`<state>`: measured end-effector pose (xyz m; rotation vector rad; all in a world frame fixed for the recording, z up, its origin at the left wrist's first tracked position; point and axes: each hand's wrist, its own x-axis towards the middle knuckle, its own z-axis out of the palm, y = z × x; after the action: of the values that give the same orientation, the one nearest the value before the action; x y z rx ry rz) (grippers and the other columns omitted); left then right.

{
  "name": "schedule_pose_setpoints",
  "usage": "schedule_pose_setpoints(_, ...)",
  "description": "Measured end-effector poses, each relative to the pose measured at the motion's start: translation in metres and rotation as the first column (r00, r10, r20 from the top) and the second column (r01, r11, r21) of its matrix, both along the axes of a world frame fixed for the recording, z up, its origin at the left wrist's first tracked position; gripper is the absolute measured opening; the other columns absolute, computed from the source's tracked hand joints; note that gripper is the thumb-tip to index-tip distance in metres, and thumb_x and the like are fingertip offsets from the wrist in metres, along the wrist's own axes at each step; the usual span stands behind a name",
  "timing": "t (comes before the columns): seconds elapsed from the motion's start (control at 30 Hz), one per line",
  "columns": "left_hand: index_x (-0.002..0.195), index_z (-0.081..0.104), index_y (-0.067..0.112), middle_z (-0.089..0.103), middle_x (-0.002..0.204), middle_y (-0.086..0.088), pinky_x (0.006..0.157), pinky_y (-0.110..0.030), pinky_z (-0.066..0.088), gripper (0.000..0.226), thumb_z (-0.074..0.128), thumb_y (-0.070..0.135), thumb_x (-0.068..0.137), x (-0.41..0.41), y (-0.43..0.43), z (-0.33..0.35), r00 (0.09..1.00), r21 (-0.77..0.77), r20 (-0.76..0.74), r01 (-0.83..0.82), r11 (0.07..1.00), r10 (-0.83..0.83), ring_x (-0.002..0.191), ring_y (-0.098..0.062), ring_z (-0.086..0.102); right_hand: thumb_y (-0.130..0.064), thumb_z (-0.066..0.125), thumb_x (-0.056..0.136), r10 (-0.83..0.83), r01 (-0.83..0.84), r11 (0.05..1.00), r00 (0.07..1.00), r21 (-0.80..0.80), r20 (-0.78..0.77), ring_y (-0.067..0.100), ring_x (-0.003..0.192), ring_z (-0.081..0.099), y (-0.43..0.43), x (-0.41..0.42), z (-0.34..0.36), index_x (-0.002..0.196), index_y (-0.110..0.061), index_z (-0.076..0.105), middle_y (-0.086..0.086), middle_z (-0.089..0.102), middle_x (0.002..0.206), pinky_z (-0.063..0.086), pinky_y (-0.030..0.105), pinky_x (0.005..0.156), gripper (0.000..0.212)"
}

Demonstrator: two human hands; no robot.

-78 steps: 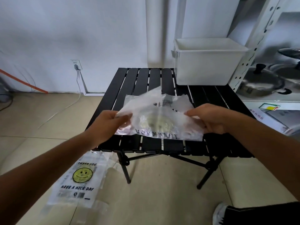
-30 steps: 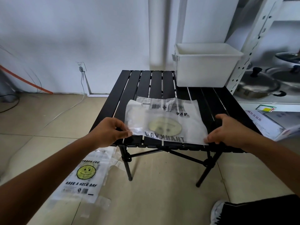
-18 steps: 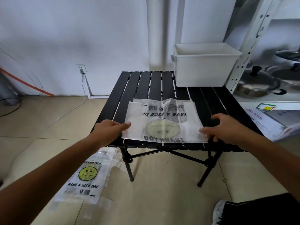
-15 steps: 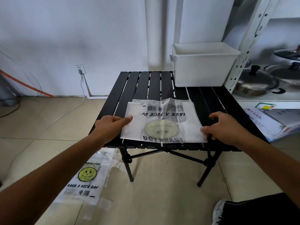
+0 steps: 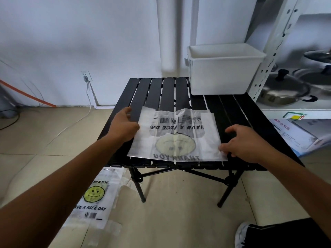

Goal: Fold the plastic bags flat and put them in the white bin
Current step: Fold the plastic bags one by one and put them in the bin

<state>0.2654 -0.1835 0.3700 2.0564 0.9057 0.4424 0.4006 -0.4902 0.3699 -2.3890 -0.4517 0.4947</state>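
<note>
Both hands are laid at the sides of the plastic bag (image 5: 179, 136). The left hand (image 5: 123, 127) is set against the bag's left edge, its thumb spread away toward the far slats. Its fingertips are hidden at that edge, so whether they are curled on it cannot be told. The right hand (image 5: 245, 144) is held with loosely bent fingers, the tips pressed on the bag's near right corner and the thumb kept apart; nothing is grasped by it.

A white shelving rack (image 5: 268, 51) is seen at the right, just beside the black slatted table (image 5: 155, 93). The white bin (image 5: 220, 76) is stood on the table's far right corner. The plastic bag is spread flat on the near half of the table, short of the bin and not touching it, with its smiley print and lettering turned upside down to the viewer. A second bag (image 5: 93, 197) of the same print is left on the floor tiles beside the table's near left leg. A lidded pot (image 5: 283, 90) is kept on the rack's low shelf.
</note>
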Motion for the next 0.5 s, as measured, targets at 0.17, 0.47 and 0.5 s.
schedule_pose_setpoints(0.17, 0.153, 0.03, 0.018, 0.028, 0.16, -0.004, 0.12, -0.044, 0.023, 0.063, 0.053, 0.038, 0.098, -0.024, -0.091, -0.003, 0.925, 0.468, -0.074, 0.362, 0.807, -0.372, 0.147, -0.024, 0.023, -0.029, 0.083, 0.072, 0.019, -0.012, 0.996, 0.997, -0.089, 0.08, 0.024, 0.093, 0.066, 0.001, -0.005, 0.002, 0.134, -0.014, 0.049, 0.007, 0.068, 0.106, 0.056, 0.045, 0.086, 0.072)
schedule_pose_setpoints(0.47, 0.138, 0.048, 0.028, 0.048, 0.148, 0.0, 0.111, -0.058, 0.028, 0.057, 0.048, 0.061, 0.091, -0.029, -0.121, -0.048, 0.757, 0.738, -0.43, 0.608, 0.293, -0.491, 0.139, -0.029, 0.04, -0.03, 0.078, 0.082, 0.038, -0.047, 0.998, 0.972, 0.032, 0.232, 0.009, 0.072, 0.062, -0.009, -0.021, 0.011, 0.12, -0.018, 0.06, -0.003, 0.065, 0.076, 0.047, 0.024, 0.065, 0.043)
schedule_pose_setpoints(0.5, 0.131, 0.053, 0.025, 0.053, 0.142, -0.001, 0.109, -0.056, 0.031, 0.051, 0.051, 0.056, 0.09, -0.026, -0.123, -0.05, 0.767, 0.773, -0.395, 0.575, 0.269, -0.505, 0.135, -0.028, 0.045, -0.029, 0.076, 0.083, 0.035, -0.046, 0.998, 0.971, 0.043, 0.235, 0.008, 0.072, 0.062, -0.008, -0.021, 0.011, 0.117, -0.018, 0.061, -0.003, 0.065, 0.076, 0.047, 0.023, 0.066, 0.039)
